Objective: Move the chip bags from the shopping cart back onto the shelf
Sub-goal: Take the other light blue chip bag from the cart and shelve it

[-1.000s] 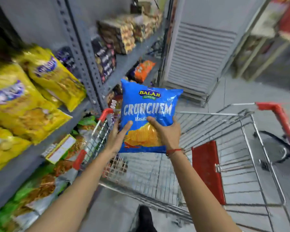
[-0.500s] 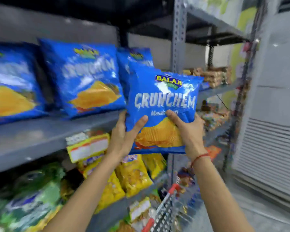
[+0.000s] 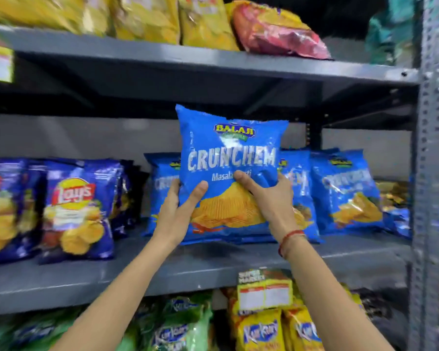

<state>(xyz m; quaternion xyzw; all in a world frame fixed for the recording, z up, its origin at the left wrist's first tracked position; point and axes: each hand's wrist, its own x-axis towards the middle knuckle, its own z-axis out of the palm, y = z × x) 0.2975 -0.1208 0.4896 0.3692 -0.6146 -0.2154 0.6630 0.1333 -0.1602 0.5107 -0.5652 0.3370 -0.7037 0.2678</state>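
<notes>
Left hand and right hand both grip one glossy blue bag, puffed and crinkled, upright above the front of the grey metal shelf. Matching blue bags stand behind it, dark Lay's bags to the left. A perforated steel post frames the right side; yellow packs fill the tier below

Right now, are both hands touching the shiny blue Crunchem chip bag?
Touching. The head view shows the left hand and the right hand clasping the blue Crunchem chip bag, thumbs pressed on its front.
</notes>
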